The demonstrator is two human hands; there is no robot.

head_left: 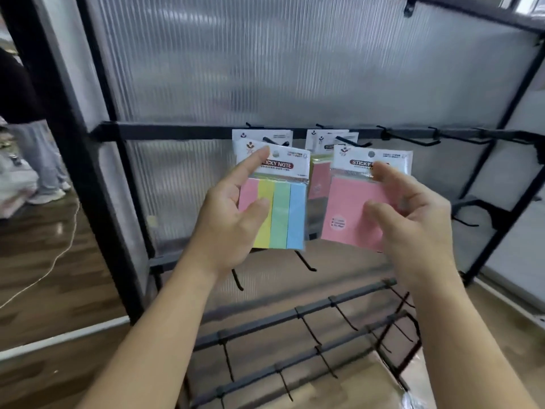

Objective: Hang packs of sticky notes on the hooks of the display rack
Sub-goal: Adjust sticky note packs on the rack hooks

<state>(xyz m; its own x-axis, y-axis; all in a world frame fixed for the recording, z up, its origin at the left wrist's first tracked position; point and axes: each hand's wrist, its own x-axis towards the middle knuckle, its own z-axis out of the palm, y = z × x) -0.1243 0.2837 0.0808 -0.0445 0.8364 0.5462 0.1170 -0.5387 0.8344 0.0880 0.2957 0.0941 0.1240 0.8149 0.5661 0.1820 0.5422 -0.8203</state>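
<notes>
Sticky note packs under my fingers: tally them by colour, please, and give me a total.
Pink, yellow, green and blue striped pack: 1
Plain pink pack: 1
Total: 2
The rear packs are partly hidden, so they are not counted.

Head view: faces forward-down, close before display rack [177, 133], wide-angle.
</notes>
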